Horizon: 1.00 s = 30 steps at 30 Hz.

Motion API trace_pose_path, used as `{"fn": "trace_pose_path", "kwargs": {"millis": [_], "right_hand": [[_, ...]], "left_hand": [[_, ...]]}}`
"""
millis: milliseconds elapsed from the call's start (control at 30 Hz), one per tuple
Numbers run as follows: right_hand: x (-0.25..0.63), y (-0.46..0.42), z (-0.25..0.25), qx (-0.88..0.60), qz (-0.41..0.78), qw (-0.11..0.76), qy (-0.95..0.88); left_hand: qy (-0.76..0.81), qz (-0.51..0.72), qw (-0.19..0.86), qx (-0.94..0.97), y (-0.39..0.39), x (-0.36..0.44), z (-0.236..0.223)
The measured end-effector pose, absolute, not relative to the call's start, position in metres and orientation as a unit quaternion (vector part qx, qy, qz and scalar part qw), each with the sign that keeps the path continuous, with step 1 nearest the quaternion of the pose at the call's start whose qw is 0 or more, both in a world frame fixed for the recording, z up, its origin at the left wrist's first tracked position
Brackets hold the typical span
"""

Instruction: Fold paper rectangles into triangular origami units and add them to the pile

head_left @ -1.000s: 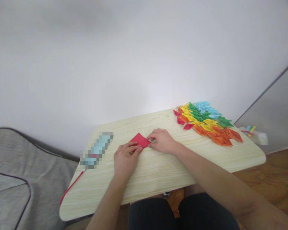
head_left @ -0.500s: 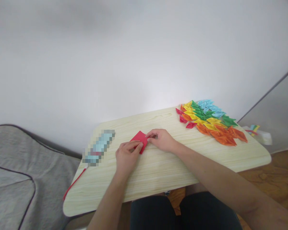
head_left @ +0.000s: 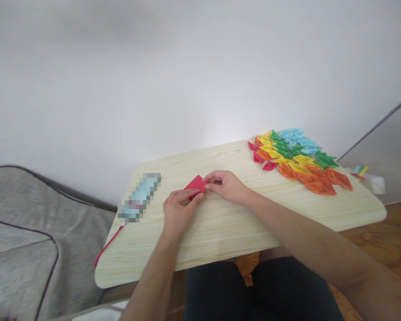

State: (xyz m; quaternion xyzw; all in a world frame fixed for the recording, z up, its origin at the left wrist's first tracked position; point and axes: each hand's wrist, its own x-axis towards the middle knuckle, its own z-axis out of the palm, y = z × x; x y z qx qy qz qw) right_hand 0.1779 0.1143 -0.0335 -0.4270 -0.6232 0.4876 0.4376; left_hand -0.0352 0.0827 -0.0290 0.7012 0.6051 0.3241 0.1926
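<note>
A small folded sheet of red paper (head_left: 196,183) lies on the pale wooden table (head_left: 217,240), between my two hands. My left hand (head_left: 182,205) covers its near left part, with the fingers across the paper and the thumb on its near edge. At the right corner of the paper, my right hand (head_left: 223,185) pinches it between thumb and forefinger. The near left part of the paper is hidden under my left fingers, so its full outline does not show.
Several folded paper pieces (head_left: 296,156) in red, orange, yellow, green and light blue cover the table's far right. A blurred-out phone (head_left: 142,196) with a red cable (head_left: 108,245) lies at the left. Beyond stands a white wall (head_left: 200,80); a grey sofa (head_left: 76,245) is at the left.
The red paper's visible shape has narrowed, its right part now folded or turned under my fingers. Both hands stay on it. The whole view has shifted slightly.
</note>
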Motion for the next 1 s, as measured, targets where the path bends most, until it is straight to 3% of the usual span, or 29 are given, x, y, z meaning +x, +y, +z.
{"fn": "trace_pose_path", "kwargs": {"millis": [1000], "right_hand": [[0.1782,0.114,-0.0359,-0.432,0.468,0.433,-0.637]], "left_hand": [[0.601,0.33,0.2,0.7,0.0846,-0.0382,-0.0316]]}}
